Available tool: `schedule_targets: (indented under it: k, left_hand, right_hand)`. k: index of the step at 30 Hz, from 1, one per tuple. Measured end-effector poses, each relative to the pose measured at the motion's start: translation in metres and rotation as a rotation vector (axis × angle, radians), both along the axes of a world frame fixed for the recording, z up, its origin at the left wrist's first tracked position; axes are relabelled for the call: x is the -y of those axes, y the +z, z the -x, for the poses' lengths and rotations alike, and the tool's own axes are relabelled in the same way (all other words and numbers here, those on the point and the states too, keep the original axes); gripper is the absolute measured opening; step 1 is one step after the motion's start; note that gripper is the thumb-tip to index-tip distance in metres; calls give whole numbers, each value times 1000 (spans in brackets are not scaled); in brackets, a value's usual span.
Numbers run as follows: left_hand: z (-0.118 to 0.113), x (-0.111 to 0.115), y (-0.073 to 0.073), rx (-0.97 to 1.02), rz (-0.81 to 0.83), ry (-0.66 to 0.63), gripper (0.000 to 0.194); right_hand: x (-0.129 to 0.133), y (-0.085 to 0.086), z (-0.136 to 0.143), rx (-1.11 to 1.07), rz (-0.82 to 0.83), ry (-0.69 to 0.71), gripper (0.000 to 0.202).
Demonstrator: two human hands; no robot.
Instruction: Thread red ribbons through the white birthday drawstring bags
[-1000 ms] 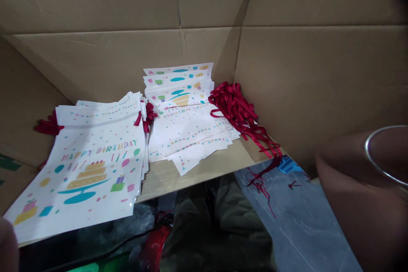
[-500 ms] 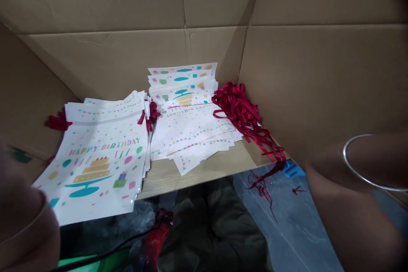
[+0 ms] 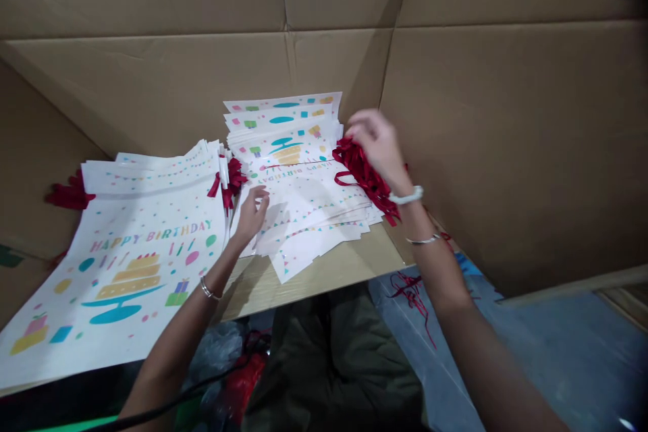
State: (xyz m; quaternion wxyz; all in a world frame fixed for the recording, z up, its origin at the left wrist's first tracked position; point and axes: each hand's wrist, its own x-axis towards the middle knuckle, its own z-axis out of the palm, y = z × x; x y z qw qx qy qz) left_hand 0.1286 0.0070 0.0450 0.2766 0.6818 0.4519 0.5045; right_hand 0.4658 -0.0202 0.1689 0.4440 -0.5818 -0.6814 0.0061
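White sheets [image 3: 324, 196] printed with a birthday cake and "HAPPY BIRTHDAY" lie in a loose, upside-down stack on the cardboard. My left hand [image 3: 253, 210] is over their left side, fingers loosely curled and apart, with nothing visible in it. A heap of dark red ribbons [image 3: 362, 172] rests at the stack's right. Above the heap is my right hand [image 3: 377, 145], smeared by motion. Whether its bent fingers hold a ribbon cannot be made out. To the left lies a second pile of printed sheets [image 3: 152, 209], with red ribbon bunches [image 3: 71, 190] at its sides.
Tall cardboard walls [image 3: 177, 88] enclose the back and sides. The cardboard surface ends at a front edge [image 3: 314, 287] above my dark trousers [image 3: 334, 358]. Loose red strands [image 3: 415, 300] lie over the grey floor [image 3: 572, 351]. A black cable [image 3: 197, 388] crosses at lower left near clear plastic.
Both hands have come inward from the frame's sides, the left to the middle stack, the right to the ribbon heap. The view has shifted slightly; the sheets look unchanged.
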Motion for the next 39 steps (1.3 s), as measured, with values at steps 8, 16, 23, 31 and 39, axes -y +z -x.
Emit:
schedule_targets:
  k: [8,16,23,31,39]
  left_hand:
    - [-7,10,-48,41,140,-7,34]
    - [-8,-5,-43,362,519,-330,57]
    - [5,-11,-39,773,944,-328,39]
    - [47,-12,-8,977,875,-303,20]
    - [104,-74,62,516,706,-96,39]
  right_hand:
    - [-53,-128,31,358,569,-287,37]
    - [-42,-126,128,381,447,134,35]
    - [0,-127,215,46,306,538,33]
    - [49,-118,224,172,465,870,26]
    - [128,-113,216,324,713,1536,17]
